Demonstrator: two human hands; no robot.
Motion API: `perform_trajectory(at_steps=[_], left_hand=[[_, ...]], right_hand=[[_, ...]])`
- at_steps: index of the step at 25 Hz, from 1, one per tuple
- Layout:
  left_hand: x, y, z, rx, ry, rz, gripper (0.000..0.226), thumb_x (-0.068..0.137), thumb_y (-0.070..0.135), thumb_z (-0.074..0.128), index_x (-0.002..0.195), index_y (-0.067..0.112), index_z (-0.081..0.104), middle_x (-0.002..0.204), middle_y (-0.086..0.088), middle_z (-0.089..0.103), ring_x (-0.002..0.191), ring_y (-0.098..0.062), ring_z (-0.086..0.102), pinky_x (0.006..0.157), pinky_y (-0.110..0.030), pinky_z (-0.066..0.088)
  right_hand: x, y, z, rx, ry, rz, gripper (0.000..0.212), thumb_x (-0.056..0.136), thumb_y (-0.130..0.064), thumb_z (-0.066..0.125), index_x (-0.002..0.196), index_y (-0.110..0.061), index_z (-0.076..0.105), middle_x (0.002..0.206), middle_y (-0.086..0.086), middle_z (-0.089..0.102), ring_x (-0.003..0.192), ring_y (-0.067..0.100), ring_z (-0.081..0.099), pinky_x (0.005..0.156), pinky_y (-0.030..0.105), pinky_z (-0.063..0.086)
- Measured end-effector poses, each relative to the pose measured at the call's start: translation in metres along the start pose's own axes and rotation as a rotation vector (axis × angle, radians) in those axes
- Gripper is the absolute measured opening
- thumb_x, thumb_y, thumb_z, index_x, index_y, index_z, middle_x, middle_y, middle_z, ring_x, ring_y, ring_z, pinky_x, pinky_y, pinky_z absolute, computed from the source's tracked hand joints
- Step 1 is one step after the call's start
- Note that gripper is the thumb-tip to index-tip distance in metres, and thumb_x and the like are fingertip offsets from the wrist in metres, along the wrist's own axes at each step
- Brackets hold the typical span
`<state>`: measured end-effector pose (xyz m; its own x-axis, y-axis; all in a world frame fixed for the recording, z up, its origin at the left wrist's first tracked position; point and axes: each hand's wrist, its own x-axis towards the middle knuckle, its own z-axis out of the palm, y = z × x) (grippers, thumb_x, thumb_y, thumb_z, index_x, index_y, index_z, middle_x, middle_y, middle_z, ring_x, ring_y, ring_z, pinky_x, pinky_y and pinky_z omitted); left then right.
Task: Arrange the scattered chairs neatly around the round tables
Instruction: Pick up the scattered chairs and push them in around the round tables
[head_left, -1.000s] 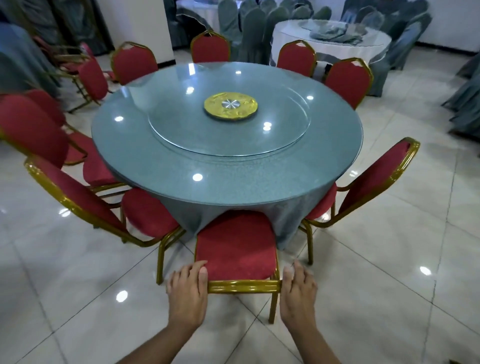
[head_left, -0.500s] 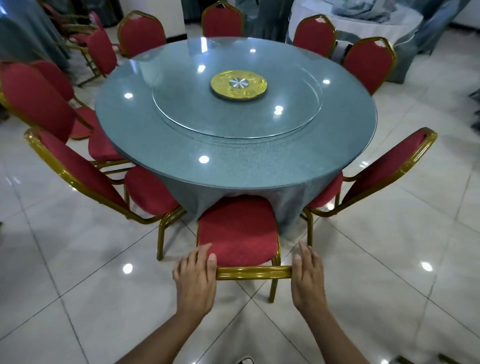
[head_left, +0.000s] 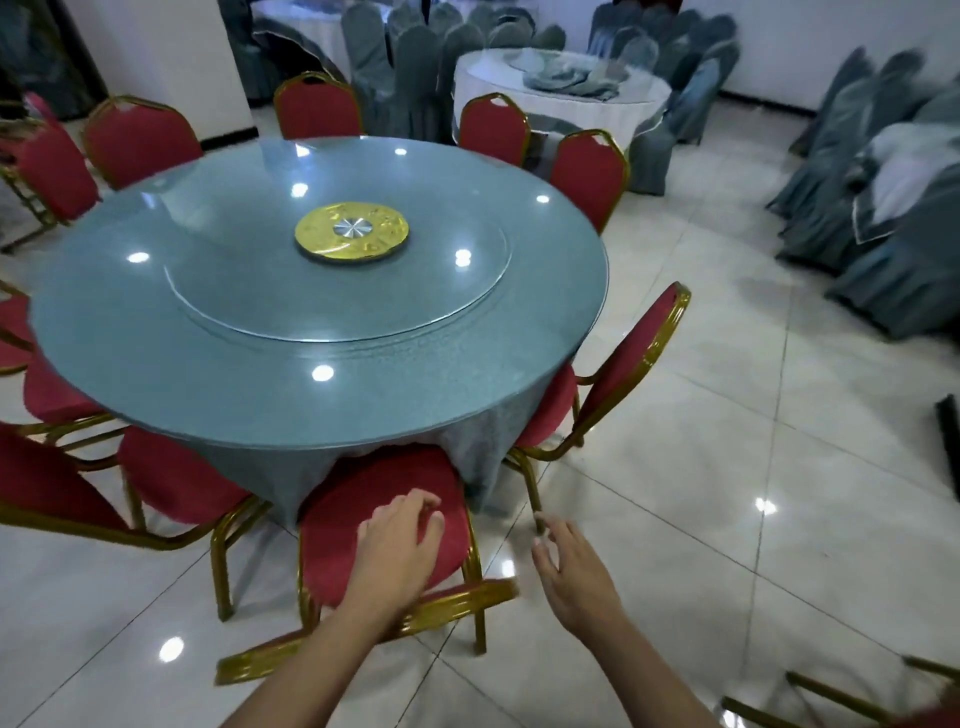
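Observation:
A red chair with a gold frame stands right in front of me, its seat tucked under the edge of the round grey-green table. Its gold backrest top runs below my arms. My left hand hovers over the seat, fingers relaxed, holding nothing. My right hand is off the chair to the right, over the floor, fingers spread. More red chairs ring the table, one at the right and one at the left.
A glass turntable with a gold hub sits on the table. Behind stands a white-clothed table ringed by grey-covered chairs. More grey-covered chairs crowd the right. A gold chair frame shows at bottom right. Glossy tiled floor lies between.
Both hands have let go of the chair's backrest top; the left moved over the seat, the right swung out to the right. My view has turned to the right.

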<state>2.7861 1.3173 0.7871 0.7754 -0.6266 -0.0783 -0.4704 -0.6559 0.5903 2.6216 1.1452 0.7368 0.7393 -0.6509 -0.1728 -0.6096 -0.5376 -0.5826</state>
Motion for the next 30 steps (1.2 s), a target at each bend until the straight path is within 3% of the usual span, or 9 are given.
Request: perform_trajectory(at_steps=[3,6,9,15,18,22,27,30], left_hand=[[0.044,0.059,0.019,-0.017,-0.034,0.101,0.018,0.1,0.04,0.044,0.114,0.04,0.057,0.109,0.018,0.059,0.104,-0.009,0.052,0.092,-0.033,0.037],[0.089,0.114,0.052,-0.031,-0.049,0.153,0.017,0.1,0.037,0.046,0.113,0.04,0.057,0.104,0.019,0.057,0.104,-0.009,0.053,0.094,-0.033,0.038],[0.138,0.178,0.089,-0.032,-0.077,0.193,0.019,0.101,0.034,0.048,0.117,0.035,0.058,0.109,0.017,0.058,0.109,-0.01,0.052,0.099,-0.033,0.037],[0.234,0.325,0.162,-0.059,-0.091,0.183,0.02,0.099,0.034,0.053,0.118,0.036,0.06,0.112,0.017,0.059,0.099,-0.002,0.051,0.09,-0.024,0.043],[0.277,0.367,0.185,-0.123,-0.092,0.16,0.02,0.101,0.034,0.051,0.119,0.038,0.058,0.111,0.019,0.058,0.102,-0.006,0.054,0.092,-0.025,0.046],[0.354,0.41,0.217,-0.148,-0.034,0.14,0.019,0.1,0.034,0.052,0.117,0.04,0.057,0.108,0.02,0.056,0.1,-0.002,0.053,0.089,-0.022,0.047],[0.485,0.467,0.26,-0.17,0.004,0.094,0.023,0.099,0.03,0.054,0.12,0.033,0.06,0.112,0.015,0.059,0.104,-0.007,0.054,0.097,-0.037,0.049],[0.56,0.507,0.277,-0.153,0.0,0.064,0.024,0.099,0.031,0.052,0.122,0.033,0.06,0.119,0.012,0.06,0.111,-0.01,0.053,0.103,-0.039,0.046]], right_hand=[[0.042,0.031,-0.053,0.013,0.113,-0.004,0.037,0.102,-0.037,0.046,0.139,-0.037,0.043,0.129,-0.016,0.048,0.119,0.006,0.051,0.093,0.021,0.044],[0.095,0.076,-0.102,0.043,0.179,-0.002,0.041,0.101,-0.034,0.048,0.141,-0.039,0.042,0.139,-0.014,0.047,0.123,0.005,0.05,0.1,0.028,0.046],[0.147,0.119,-0.152,0.052,0.227,-0.019,0.041,0.1,-0.033,0.05,0.139,-0.043,0.041,0.141,-0.016,0.046,0.119,0.0,0.049,0.099,0.024,0.044],[0.263,0.208,-0.274,0.044,0.223,-0.04,0.04,0.101,-0.034,0.052,0.137,-0.046,0.041,0.142,-0.016,0.048,0.117,-0.001,0.051,0.092,0.02,0.042],[0.322,0.227,-0.322,0.076,0.234,-0.035,0.041,0.101,-0.03,0.054,0.139,-0.042,0.043,0.143,-0.013,0.049,0.12,0.004,0.053,0.091,0.021,0.043],[0.406,0.256,-0.374,0.078,0.204,-0.132,0.04,0.101,-0.028,0.052,0.14,-0.039,0.045,0.141,-0.013,0.049,0.114,0.0,0.051,0.088,0.021,0.042],[0.529,0.295,-0.43,0.1,0.167,-0.132,0.038,0.102,-0.027,0.051,0.139,-0.037,0.048,0.136,-0.014,0.051,0.116,0.004,0.055,0.086,0.023,0.042],[0.604,0.308,-0.461,0.09,0.12,-0.138,0.037,0.102,-0.027,0.049,0.137,-0.038,0.048,0.135,-0.017,0.051,0.116,0.001,0.053,0.087,0.024,0.041]])
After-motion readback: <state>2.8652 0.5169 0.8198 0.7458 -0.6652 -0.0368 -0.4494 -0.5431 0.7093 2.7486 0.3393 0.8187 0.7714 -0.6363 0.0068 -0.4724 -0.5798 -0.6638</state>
